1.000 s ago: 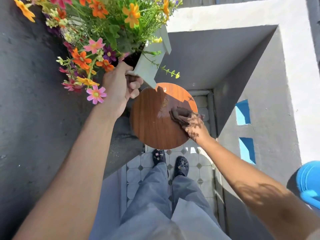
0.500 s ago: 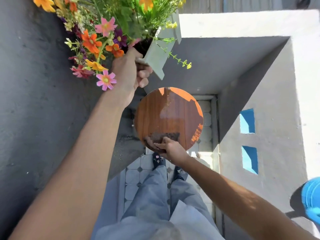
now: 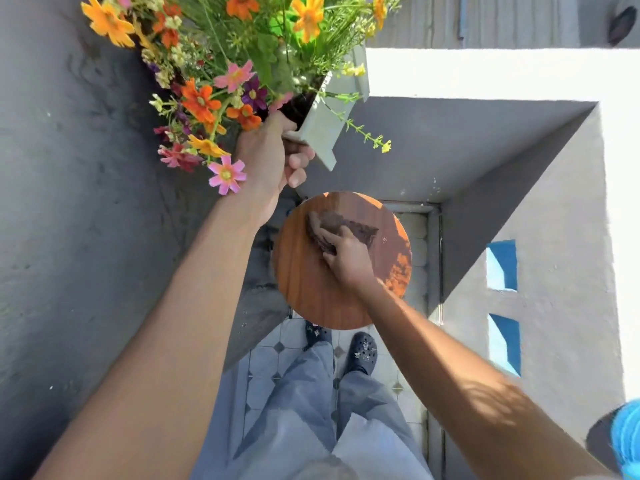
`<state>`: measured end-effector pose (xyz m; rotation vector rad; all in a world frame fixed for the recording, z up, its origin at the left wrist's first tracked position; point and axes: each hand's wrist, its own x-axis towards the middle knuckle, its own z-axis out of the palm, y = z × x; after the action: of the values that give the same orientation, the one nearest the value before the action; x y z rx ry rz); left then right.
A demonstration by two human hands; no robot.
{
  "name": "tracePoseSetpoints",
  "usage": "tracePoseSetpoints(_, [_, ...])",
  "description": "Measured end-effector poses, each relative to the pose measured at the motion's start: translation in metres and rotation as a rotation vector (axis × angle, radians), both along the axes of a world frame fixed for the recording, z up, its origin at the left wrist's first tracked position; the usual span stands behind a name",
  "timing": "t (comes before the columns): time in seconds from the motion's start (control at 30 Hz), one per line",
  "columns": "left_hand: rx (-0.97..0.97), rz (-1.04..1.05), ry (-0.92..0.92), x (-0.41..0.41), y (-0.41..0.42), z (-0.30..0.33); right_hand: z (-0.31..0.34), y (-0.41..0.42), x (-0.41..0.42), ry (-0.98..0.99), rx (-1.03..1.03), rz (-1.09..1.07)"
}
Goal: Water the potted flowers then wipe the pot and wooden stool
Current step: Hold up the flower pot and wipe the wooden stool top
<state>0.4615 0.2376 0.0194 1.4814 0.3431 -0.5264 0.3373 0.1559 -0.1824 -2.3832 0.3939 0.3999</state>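
Note:
My left hand grips the rim of a pale grey square pot full of orange, pink and purple flowers, holding it in the air above and left of the stool. The round wooden stool top stands below, in front of my feet. My right hand presses a dark brown cloth flat on the stool's upper left part.
A dark grey wall runs along the left. A white parapet wall with blue openings closes the corner on the right. A blue object sits at the lower right edge. The tiled floor lies under my feet.
My right hand has slid the cloth from the stool's near edge up to its far left part. The pot in my left hand stays lifted.

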Motion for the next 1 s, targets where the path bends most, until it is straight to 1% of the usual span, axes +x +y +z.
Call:
tracePoseSetpoints(0.03, [0.003,0.001,-0.001,0.002,-0.001,0.000,-0.005,0.014,-0.010,0.002,0.025,0.080])
tracePoseSetpoints(0.07, [0.004,0.000,-0.002,0.003,-0.001,0.001,-0.009,0.033,-0.022,0.033,0.053,0.212])
tracePoseSetpoints(0.13, [0.001,-0.004,-0.002,0.007,-0.003,0.002,-0.007,0.054,-0.038,0.040,0.056,0.424])
tracePoseSetpoints(0.2, [0.001,-0.009,0.000,0.009,-0.004,0.003,-0.006,0.050,-0.035,0.013,0.060,0.533])
tracePoseSetpoints(0.23, [0.003,-0.013,0.000,0.010,-0.004,0.003,-0.006,0.043,-0.026,-0.001,0.031,0.542])
tracePoseSetpoints(0.27, [0.004,-0.018,-0.001,0.011,-0.004,0.003,-0.011,0.035,-0.013,-0.013,0.012,0.502])
tracePoseSetpoints(0.37, [-0.001,-0.022,-0.001,0.010,-0.004,0.002,-0.019,-0.006,0.041,-0.021,-0.043,0.225])
tracePoseSetpoints(0.43, [-0.001,-0.018,0.004,0.010,-0.004,0.002,-0.024,-0.029,0.066,-0.038,-0.033,0.027])
tracePoseSetpoints(0.5, [0.004,-0.024,0.007,0.010,-0.004,0.002,-0.024,-0.028,0.073,-0.036,-0.035,-0.036])
tracePoseSetpoints(0.57, [0.009,-0.028,0.007,0.010,-0.004,0.002,-0.018,-0.009,0.067,-0.026,-0.052,-0.021])
tracePoseSetpoints(0.63, [0.012,-0.020,0.005,0.010,-0.006,0.001,-0.011,0.016,0.056,-0.022,-0.024,0.059])
tracePoseSetpoints(0.7, [0.013,-0.012,0.004,0.010,-0.008,0.001,-0.008,0.045,0.036,-0.024,0.007,0.176])
tracePoseSetpoints(0.77, [0.010,-0.009,0.007,0.009,-0.009,0.001,-0.008,0.069,0.009,-0.034,-0.008,0.309])
tracePoseSetpoints(0.87, [-0.001,-0.003,0.010,0.005,-0.009,0.001,-0.011,0.080,-0.030,0.031,-0.005,0.601])
tracePoseSetpoints(0.9, [-0.002,0.001,0.014,0.003,-0.008,0.001,-0.011,0.074,-0.041,0.041,-0.004,0.638])
tracePoseSetpoints(0.93, [-0.001,0.004,0.018,0.002,-0.008,0.000,-0.010,0.063,-0.047,0.025,0.000,0.629])
tracePoseSetpoints(1.0, [0.001,0.003,0.022,0.000,-0.006,-0.001,-0.013,0.034,-0.049,-0.018,-0.038,0.532])
